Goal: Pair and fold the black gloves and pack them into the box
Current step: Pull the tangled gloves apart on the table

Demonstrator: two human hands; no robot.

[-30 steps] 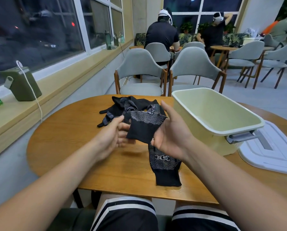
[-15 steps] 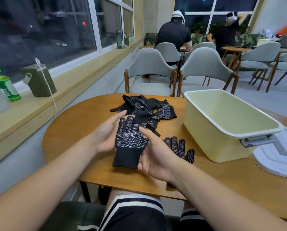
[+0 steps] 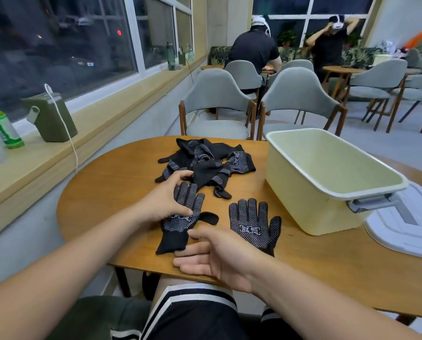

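- Pairing is judged to be the step in hand: two gloves are laid out dotted side up toward the near edge of the tabletop [image 3: 112, 187], and nothing is folded yet.
- The first glove [image 3: 180, 224] is pressed flat by the left hand [image 3: 167, 201]. The fingers are laid loosely along the glove's left side and the thumb rests across its dotted palm; nothing is pinched.
- The right hand [image 3: 219, 258] is held spread and relaxed at the near edge. Its thumb touches the cuff of the first glove, and nothing is gripped.
- The second glove [image 3: 254, 224] is laid flat just beside the first, on the side toward the box [image 3: 327, 177], with its fingers pointing at the far edge. A narrow strip of bare wood is left between the two.
- The pile of gloves [image 3: 205, 163] is heaped toward the far edge and is reached by the left fingertips.
- No glove is seen inside the box, which stands open by the right edge. Its lid [image 3: 406, 229] lies beside it.
- For the next move, the second glove would need to be lifted onto the first, with cuffs and fingers matched, before a fold is made.
- Both cuffs lie close to the near edge, so a careless drag could pull them off.
- Open room is left to the left of the first glove. To the right, movement is limited by the box wall and its projecting latch.
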